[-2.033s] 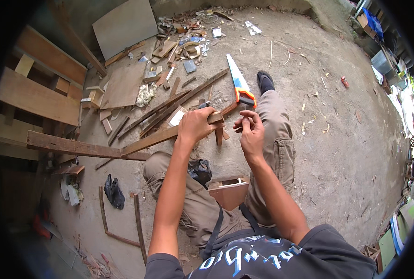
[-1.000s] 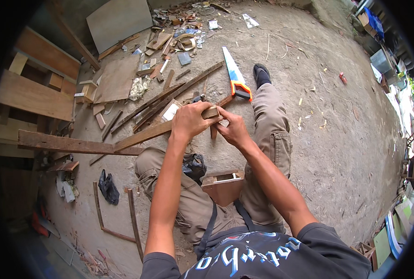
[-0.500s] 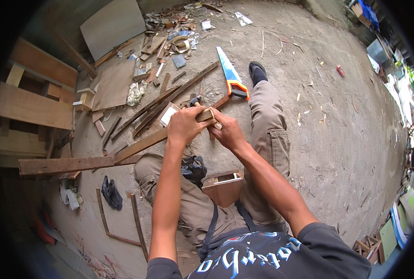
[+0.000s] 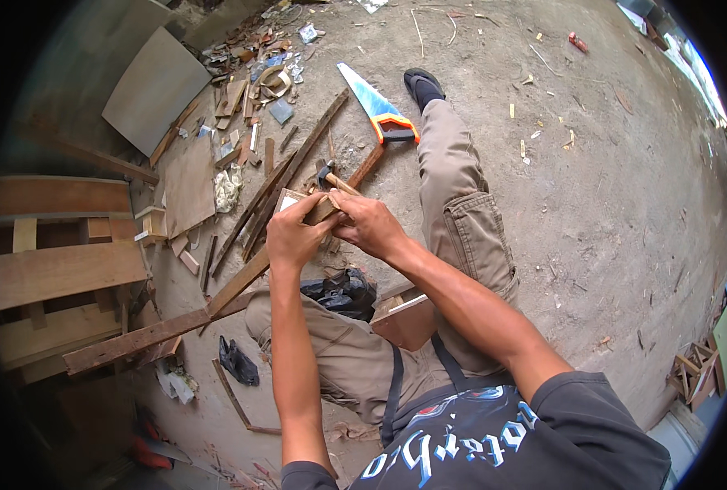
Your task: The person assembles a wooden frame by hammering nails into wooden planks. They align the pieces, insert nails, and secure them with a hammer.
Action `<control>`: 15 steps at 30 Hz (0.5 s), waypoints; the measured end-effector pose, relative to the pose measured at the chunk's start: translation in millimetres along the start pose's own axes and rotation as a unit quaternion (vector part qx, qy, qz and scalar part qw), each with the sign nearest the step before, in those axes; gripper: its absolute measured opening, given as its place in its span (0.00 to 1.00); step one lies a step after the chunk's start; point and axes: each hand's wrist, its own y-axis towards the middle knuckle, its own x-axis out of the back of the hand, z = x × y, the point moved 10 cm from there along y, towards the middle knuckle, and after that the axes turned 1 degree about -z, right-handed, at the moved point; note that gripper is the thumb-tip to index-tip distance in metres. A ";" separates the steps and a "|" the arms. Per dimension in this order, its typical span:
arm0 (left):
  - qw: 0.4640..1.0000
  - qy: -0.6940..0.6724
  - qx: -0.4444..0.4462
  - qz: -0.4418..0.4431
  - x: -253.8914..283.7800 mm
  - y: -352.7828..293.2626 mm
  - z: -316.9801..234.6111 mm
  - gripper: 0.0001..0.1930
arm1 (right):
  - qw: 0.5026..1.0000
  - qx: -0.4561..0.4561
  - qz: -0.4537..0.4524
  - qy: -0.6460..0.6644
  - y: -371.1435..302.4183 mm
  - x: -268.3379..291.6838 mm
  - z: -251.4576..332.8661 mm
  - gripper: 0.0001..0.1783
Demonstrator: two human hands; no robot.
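Note:
A long wooden strip [image 4: 239,284] slants up from the lower left, and its far end lies between my hands. My left hand [image 4: 291,235] is closed around the strip near that end. My right hand [image 4: 373,227] has its fingers pinched at the strip's tip, covering most of it. Just beyond my hands lies a hammer [image 4: 344,185] with a dark head and wooden handle. A white-faced wooden piece [image 4: 288,199] shows behind my left fingers. Farther off, a handsaw [image 4: 371,102] with an orange and black handle lies on the ground.
A wooden board [image 4: 147,333] crosses under the strip at left. Long dark strips [image 4: 298,163] lie beyond my left hand. A wooden box [image 4: 406,317] and a black plastic bag [image 4: 343,292] sit between my legs. Scrap wood and rubbish [image 4: 253,86] cover the far left; stacked planks [image 4: 65,273] stand left.
The view has swung, so the ground things appear shifted left. My hands remain on the strip's end; my right fingers have drawn in closer around its tip, and the hammer shows more fully.

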 end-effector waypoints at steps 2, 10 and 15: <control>1.000 -0.008 0.009 0.005 -0.9 0.2 0.0 0.21 | 0.999 0.015 -0.029 -0.013 -1.4 3.5 3.1 0.32; 1.000 -0.009 0.004 -0.002 -2.3 2.4 0.9 0.22 | 0.999 -0.043 -0.027 -0.016 -1.1 3.5 -1.7 0.32; 1.000 -0.012 -0.003 -0.003 0.5 2.2 -4.2 0.21 | 0.999 -0.038 -0.018 -0.020 0.4 4.0 0.3 0.32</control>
